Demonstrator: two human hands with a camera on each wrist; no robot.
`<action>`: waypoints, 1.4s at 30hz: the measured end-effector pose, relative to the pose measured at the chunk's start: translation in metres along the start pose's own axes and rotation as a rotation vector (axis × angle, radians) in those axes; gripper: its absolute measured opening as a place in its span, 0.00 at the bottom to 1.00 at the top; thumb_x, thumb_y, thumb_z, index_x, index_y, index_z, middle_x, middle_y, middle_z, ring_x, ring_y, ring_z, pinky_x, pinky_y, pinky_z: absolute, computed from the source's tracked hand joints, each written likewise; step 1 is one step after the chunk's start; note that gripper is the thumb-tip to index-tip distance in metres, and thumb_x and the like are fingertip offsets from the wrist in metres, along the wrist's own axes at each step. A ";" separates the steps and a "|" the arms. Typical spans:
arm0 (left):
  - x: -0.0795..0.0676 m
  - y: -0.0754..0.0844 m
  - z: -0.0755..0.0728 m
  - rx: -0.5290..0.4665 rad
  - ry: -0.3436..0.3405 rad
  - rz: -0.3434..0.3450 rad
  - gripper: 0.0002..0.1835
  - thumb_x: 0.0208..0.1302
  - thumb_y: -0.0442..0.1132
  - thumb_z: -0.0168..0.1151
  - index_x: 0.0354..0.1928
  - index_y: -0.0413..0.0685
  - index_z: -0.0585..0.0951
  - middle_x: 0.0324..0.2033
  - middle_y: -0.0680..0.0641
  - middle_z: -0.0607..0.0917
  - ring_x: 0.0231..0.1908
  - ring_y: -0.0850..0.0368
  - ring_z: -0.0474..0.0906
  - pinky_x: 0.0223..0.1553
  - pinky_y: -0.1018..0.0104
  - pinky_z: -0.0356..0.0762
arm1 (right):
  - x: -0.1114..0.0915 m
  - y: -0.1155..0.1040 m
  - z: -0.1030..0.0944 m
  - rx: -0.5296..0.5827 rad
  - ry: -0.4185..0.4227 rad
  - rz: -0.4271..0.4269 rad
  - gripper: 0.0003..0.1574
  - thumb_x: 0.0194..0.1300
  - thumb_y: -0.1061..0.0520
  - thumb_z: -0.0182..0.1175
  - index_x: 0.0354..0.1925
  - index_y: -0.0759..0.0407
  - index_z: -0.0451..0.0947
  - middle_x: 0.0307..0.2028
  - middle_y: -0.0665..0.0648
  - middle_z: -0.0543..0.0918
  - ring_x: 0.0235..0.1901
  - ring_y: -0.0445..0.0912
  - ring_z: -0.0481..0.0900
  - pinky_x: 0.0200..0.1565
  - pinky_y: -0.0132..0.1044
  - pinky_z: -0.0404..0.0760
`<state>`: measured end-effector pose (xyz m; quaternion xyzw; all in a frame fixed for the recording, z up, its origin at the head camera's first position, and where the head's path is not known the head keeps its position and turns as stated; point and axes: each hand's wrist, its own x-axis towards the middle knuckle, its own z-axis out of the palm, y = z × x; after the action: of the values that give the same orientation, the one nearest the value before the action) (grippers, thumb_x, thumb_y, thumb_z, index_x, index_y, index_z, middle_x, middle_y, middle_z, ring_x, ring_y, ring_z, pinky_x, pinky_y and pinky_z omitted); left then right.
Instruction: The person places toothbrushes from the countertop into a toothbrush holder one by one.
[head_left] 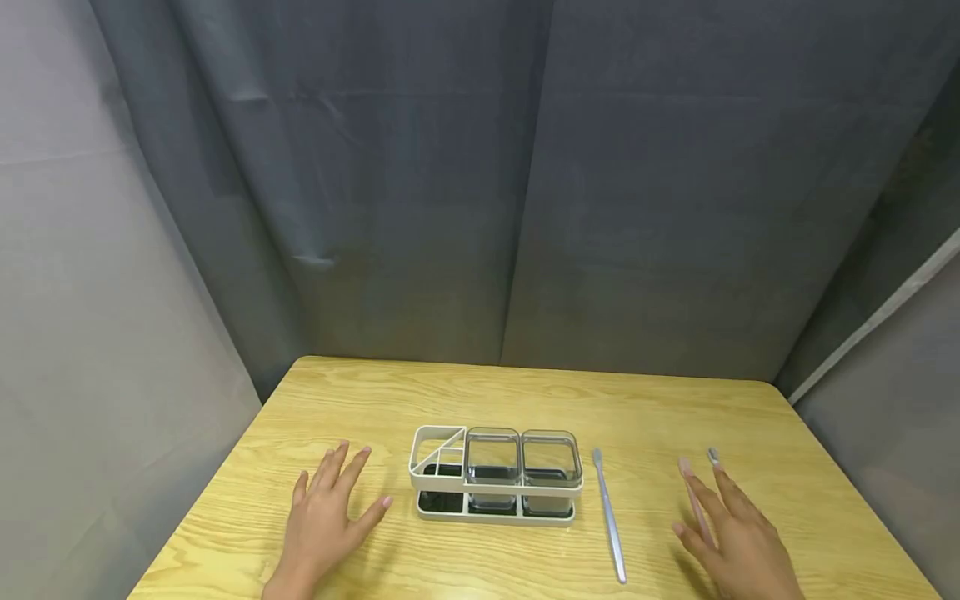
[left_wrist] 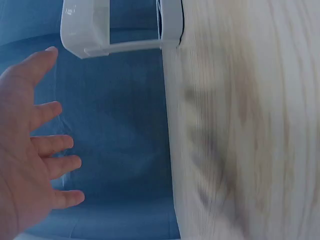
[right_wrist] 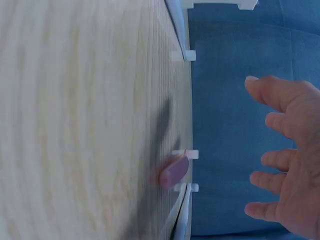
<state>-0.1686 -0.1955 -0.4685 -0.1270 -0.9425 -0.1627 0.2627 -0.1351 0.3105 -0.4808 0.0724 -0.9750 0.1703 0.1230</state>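
Note:
A white toothbrush holder (head_left: 495, 518) stands mid-table, with two clear square cups (head_left: 492, 454) in its right part and a divided section at its left. To its left hovers my left hand (head_left: 318, 521), fingers spread and holding nothing. A grey-blue toothbrush (head_left: 611, 521) lies just right of the holder. Farther right are a pink toothbrush (head_left: 696, 502) and another toothbrush (head_left: 713, 455), mostly hidden behind my right hand (head_left: 738, 542). That hand is above them with fingers extended; the right wrist view shows it apart from the pink handle (right_wrist: 175, 171).
The wooden table (head_left: 360, 392) has rounded far corners. Dark grey curtains (head_left: 420, 208) hang behind it, and lighter cloth (head_left: 97, 375) hangs at the left side.

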 end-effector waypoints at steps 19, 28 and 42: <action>0.011 0.006 0.019 -0.435 -0.089 -0.052 0.33 0.49 0.50 0.72 0.59 0.49 0.74 0.56 0.42 0.75 0.55 0.42 0.70 0.51 0.41 0.68 | 0.006 -0.016 0.015 0.343 0.003 -0.032 0.39 0.61 0.52 0.63 0.63 0.67 0.60 0.58 0.75 0.63 0.51 0.72 0.67 0.39 0.69 0.70; 0.019 0.007 0.024 -0.571 -0.123 -0.071 0.35 0.48 0.47 0.73 0.60 0.51 0.73 0.57 0.46 0.74 0.57 0.45 0.69 0.52 0.43 0.68 | 0.013 -0.022 0.026 0.484 -0.058 -0.004 0.37 0.61 0.53 0.63 0.63 0.63 0.62 0.59 0.71 0.65 0.50 0.68 0.70 0.41 0.64 0.73; 0.026 0.005 0.036 -0.802 -0.225 -0.164 0.37 0.49 0.46 0.72 0.63 0.51 0.70 0.60 0.47 0.71 0.58 0.42 0.67 0.51 0.40 0.68 | 0.020 -0.027 0.039 0.803 -0.151 0.148 0.38 0.60 0.56 0.64 0.63 0.67 0.59 0.60 0.70 0.64 0.52 0.64 0.68 0.44 0.48 0.78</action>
<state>-0.2047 -0.1736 -0.4823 -0.1605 -0.8343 -0.5221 0.0743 -0.1575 0.2701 -0.5026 0.0567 -0.8399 0.5398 0.0007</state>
